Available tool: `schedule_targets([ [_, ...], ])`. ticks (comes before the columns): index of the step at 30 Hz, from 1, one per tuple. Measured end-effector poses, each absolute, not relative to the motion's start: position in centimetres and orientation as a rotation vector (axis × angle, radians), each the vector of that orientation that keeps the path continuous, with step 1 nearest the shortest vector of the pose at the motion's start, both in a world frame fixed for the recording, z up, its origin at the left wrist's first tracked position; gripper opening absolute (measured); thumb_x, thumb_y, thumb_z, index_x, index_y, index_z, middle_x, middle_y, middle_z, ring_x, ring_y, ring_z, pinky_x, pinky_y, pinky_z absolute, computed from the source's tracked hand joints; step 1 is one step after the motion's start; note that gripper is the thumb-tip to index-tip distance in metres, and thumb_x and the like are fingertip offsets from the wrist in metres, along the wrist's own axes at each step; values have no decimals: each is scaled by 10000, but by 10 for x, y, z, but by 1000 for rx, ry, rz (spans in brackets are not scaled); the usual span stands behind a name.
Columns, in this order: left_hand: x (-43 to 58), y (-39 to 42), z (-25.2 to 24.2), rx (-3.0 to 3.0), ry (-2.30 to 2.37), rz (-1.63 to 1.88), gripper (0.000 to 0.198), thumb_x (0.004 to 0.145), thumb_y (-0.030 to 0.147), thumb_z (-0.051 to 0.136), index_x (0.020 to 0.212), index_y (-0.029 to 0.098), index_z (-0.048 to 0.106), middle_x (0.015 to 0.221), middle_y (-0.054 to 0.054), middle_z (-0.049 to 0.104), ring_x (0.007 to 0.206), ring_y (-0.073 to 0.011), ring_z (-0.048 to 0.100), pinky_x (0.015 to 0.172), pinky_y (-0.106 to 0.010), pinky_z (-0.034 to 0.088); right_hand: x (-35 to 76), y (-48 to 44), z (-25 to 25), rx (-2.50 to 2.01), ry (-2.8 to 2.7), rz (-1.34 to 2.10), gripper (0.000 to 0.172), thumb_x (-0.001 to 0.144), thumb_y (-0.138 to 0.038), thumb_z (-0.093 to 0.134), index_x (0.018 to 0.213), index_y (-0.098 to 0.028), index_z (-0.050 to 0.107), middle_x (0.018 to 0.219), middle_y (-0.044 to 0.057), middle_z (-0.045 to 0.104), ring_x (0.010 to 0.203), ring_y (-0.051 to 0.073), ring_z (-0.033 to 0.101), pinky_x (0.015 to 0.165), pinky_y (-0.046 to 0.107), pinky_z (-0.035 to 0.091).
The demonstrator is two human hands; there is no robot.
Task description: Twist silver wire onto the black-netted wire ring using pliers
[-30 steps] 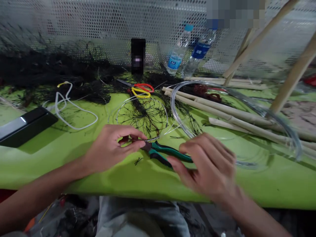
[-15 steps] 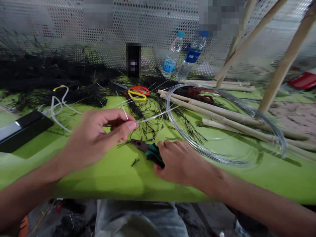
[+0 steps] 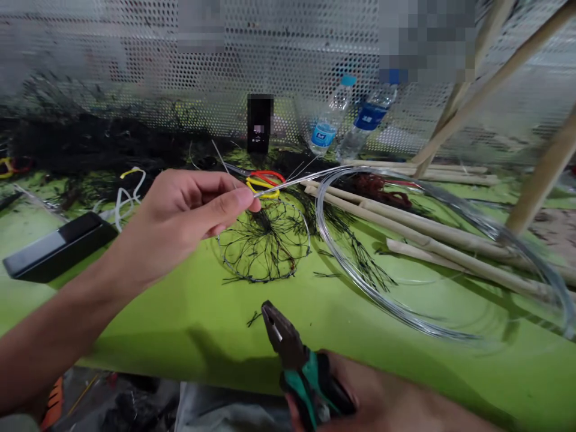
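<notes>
My left hand (image 3: 189, 210) is raised above the green table (image 3: 180, 300) and pinches the end of a thin steel wire (image 3: 306, 177) that runs right into a big wire coil (image 3: 405, 312). Low at the picture's bottom edge, my right hand (image 3: 373, 402) grips green-handled pliers (image 3: 297, 360) with the jaws pointing up and left. Between the hands a small wire ring with black netting (image 3: 265, 243) lies flat on the table.
Red and yellow scissors (image 3: 261, 179) lie behind the ring. Bamboo sticks (image 3: 427, 231) lie at the right. Two water bottles (image 3: 351, 117) and a dark phone (image 3: 260, 123) stand against a perforated wall. A black case (image 3: 54, 249) and white cord (image 3: 126, 195) lie left, beside black netting.
My right hand has picked the pliers up off the table and drawn them toward me. My left hand has risen with the wire end.
</notes>
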State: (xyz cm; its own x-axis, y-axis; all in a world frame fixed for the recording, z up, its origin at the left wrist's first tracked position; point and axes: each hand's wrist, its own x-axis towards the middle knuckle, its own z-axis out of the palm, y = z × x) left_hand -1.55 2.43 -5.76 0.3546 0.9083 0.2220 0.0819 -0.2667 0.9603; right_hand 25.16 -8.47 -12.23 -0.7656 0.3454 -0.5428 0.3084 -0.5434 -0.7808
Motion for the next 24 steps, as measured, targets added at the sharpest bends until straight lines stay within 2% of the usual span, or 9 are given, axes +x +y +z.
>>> schedule_targets([
  [2, -14, 23, -55, 1622, 905, 1038, 154, 975, 335, 723, 902, 226, 803, 597, 40, 497, 550, -49, 366, 462, -214, 227, 248, -90, -127, -1070, -1359, 2421, 270, 734, -380, 707, 899, -182, 627, 736, -1, 620, 647, 117, 512, 567, 215, 396],
  [4, -13, 22, -52, 1626, 902, 1035, 157, 981, 322, 709, 892, 227, 798, 600, 34, 495, 546, -53, 368, 457, -213, 231, 248, -88, -124, -1026, -1251, 2282, 309, 781, -327, 684, 1052, -186, 638, 900, 57, 721, 733, 154, 622, 622, 244, 503],
  [7, -12, 20, -45, 1647, 933, 1080, 168, 963, 360, 730, 857, 246, 792, 585, 29, 481, 525, -63, 357, 440, -219, 225, 246, -72, -113, -876, -1235, 2060, 407, 828, -249, 649, 1232, -203, 623, 1155, 123, 728, 1000, 240, 710, 720, 352, 648],
  [10, -8, 22, -38, 1655, 963, 1127, 194, 944, 401, 752, 829, 249, 787, 547, 30, 466, 491, -61, 350, 429, -212, 228, 236, -53, -102, -835, -1311, 1824, 427, 847, -193, 621, 1272, -226, 619, 1333, 125, 679, 1252, 280, 657, 933, 481, 653],
  [12, -6, 25, -34, 1651, 958, 1149, 212, 939, 415, 754, 826, 239, 782, 526, 32, 466, 471, -60, 345, 414, -205, 223, 225, -44, -100, -907, -1344, 1648, 414, 848, -180, 606, 1257, -240, 616, 1390, 107, 658, 1247, 275, 667, 1000, 509, 625],
  [15, -5, 27, -32, 1635, 950, 1145, 229, 950, 414, 733, 833, 220, 768, 519, 35, 472, 457, -61, 339, 396, -197, 219, 209, -37, -102, -1035, -1444, 1386, 458, 826, -144, 571, 1272, -237, 616, 1206, 78, 722, 1042, 240, 723, 978, 485, 626],
  [17, -6, 27, -32, 1613, 932, 1110, 228, 964, 398, 712, 840, 213, 760, 528, 36, 480, 455, -58, 341, 392, -190, 223, 201, -35, -106, -1097, -1553, 1210, 521, 804, -103, 545, 1307, -220, 611, 973, 48, 728, 874, 216, 712, 881, 423, 640],
  [19, -7, 25, -33, 1590, 908, 1091, 230, 971, 392, 705, 843, 208, 757, 535, 36, 485, 453, -55, 343, 391, -189, 225, 196, -35, -109, -1130, -1643, 1056, 559, 803, -77, 532, 1345, -202, 590, 825, 21, 691, 758, 201, 678, 768, 356, 624],
  [24, -8, 18, -36, 1620, 892, 1107, 234, 966, 410, 716, 856, 208, 758, 538, 34, 490, 458, -63, 348, 399, -210, 224, 191, -34, -110, -1164, -1780, 850, 520, 837, -76, 515, 1343, -189, 563, 762, -3, 659, 642, 171, 591, 619, 281, 541],
])
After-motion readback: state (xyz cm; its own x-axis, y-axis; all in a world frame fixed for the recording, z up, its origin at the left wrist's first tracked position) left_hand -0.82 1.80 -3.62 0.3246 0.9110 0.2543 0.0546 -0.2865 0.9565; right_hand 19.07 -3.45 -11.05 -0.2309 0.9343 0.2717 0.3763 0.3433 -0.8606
